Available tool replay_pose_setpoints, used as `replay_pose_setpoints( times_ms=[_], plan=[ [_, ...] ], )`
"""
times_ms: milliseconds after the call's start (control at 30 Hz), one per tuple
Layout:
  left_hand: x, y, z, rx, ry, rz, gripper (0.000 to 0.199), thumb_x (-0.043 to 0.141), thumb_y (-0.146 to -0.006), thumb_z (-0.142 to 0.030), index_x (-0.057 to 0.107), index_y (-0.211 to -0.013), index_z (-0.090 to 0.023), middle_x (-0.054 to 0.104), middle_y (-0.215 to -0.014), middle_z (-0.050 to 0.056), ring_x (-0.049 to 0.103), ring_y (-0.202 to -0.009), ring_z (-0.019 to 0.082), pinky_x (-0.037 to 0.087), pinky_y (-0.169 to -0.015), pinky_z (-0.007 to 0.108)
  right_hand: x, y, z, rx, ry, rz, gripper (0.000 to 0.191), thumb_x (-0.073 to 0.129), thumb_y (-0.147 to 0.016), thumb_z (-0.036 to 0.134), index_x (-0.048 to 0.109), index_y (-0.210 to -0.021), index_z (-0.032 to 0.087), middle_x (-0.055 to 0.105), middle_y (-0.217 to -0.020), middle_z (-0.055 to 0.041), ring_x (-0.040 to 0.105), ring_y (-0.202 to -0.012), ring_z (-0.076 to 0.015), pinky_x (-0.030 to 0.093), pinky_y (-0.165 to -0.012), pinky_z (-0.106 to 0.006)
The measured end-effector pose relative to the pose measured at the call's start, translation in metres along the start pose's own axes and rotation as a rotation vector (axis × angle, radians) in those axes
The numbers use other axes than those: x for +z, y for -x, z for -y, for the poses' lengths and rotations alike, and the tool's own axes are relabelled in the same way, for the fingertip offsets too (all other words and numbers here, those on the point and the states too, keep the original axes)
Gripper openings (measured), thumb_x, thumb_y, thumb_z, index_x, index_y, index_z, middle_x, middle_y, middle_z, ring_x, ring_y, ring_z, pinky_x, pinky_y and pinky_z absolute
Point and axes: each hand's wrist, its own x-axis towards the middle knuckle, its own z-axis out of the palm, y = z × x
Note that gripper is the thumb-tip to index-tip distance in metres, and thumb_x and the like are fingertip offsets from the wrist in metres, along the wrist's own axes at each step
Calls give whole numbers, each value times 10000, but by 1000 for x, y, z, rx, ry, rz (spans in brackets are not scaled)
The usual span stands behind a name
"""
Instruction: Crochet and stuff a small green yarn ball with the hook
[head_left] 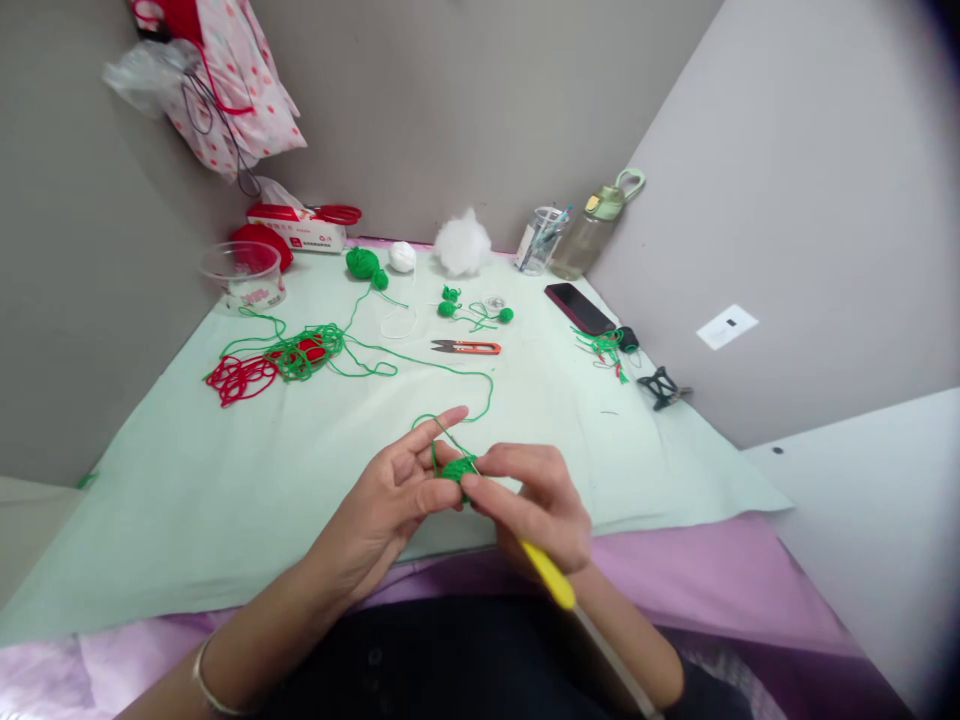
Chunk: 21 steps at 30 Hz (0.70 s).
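Between thumb and fingers, my left hand (397, 490) pinches a small green crochet piece (457, 468). Green yarn (489, 385) loops over its raised index finger and runs back across the table. My right hand (536, 500) is closed on a crochet hook (549, 575) with a yellow handle, whose end sticks out below the palm. The hook's tip meets the crochet piece at the right fingertips, partly hidden by them. Beyond the hands lie orange thread snips (476, 348).
Tangled green and red yarn (240, 378) lies left, near a clear tub (255, 290). At the back are a green yarn ball (363, 263), a white yarn ball (403, 257) and white stuffing (463, 245). A phone (579, 308) and green bottle (589, 235) stand right.
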Motion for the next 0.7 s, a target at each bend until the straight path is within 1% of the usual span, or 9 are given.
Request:
replay_pose_setpoints(
  times_ms=[67, 133, 200, 300, 400, 500, 533, 600, 700],
  plan=[
    [0, -1, -2, -22, 44, 37, 772, 887, -755, -296, 574, -1460, -265, 616, -970, 14, 575, -891, 120, 470, -880, 228, -1, -3, -1, 138, -194, -18, 317, 619, -974, 164, 735, -1239, 295, 728, -1027, -68, 712, -900, -196, 616, -704, -330],
    [-1, -2, -4, 8, 25, 29, 793, 893, -743, -270, 566, -1466, -274, 603, -972, 8, 566, -898, 118, 460, -869, 222, -4, -6, -2, 246, -336, -12, 276, 586, -1001, 207, 743, -1210, 298, 741, -1010, -66, 714, -878, -195, 601, -696, -333],
    [-4, -3, -6, 49, -35, 18, 800, 890, -738, -233, 563, -1465, -296, 587, -985, 2, 559, -898, 117, 460, -843, 223, -7, -8, -2, 330, -413, -9, 249, 579, -1005, 206, 753, -1167, 282, 756, -973, -64, 710, -879, -201, 589, -726, -348],
    [-9, -3, -9, 114, -154, 49, 770, 869, -761, -202, 567, -1458, -333, 569, -983, -6, 551, -903, 117, 462, -842, 228, -11, -10, -2, 479, -528, -62, 202, 588, -998, 191, 770, -1062, 252, 740, -884, -51, 692, -807, -185, 565, -728, -346],
    [-13, -2, -11, 161, -235, 96, 736, 860, -776, -190, 586, -1441, -348, 566, -971, -12, 550, -913, 112, 463, -873, 224, -12, -14, -5, 641, -728, -88, 171, 600, -997, 228, 771, -986, 230, 701, -818, -36, 668, -701, -155, 546, -646, -307],
    [-11, -2, -9, 163, -251, 103, 742, 856, -785, -187, 573, -1451, -355, 588, -992, -12, 584, -963, 125, 472, -927, 245, -9, -17, -6, 738, -879, -45, 185, 594, -1003, 300, 755, -950, 226, 670, -765, -22, 635, -613, -138, 531, -558, -281],
    [-9, -2, -7, 167, -246, 94, 745, 852, -790, -188, 564, -1458, -351, 597, -990, -12, 598, -982, 132, 474, -953, 259, -8, -16, -5, 724, -846, -31, 186, 589, -1005, 308, 753, -958, 232, 667, -770, -22, 633, -617, -140, 534, -557, -282],
    [-4, -2, -2, 179, -230, 53, 741, 846, -801, -188, 555, -1466, -336, 612, -972, -15, 619, -1005, 141, 474, -982, 272, -4, -11, -1, 610, -588, -11, 166, 596, -1000, 270, 761, -1014, 259, 675, -831, -34, 652, -696, -155, 557, -606, -300],
    [1, -2, 6, 169, -166, -6, 702, 839, -813, -182, 575, -1448, -326, 631, -987, -15, 631, -1002, 133, 486, -939, 243, 1, 0, 4, 250, -42, -11, 281, 640, -953, 152, 759, -1153, 309, 687, -968, -63, 674, -871, -193, 586, -703, -337]
  ],
)
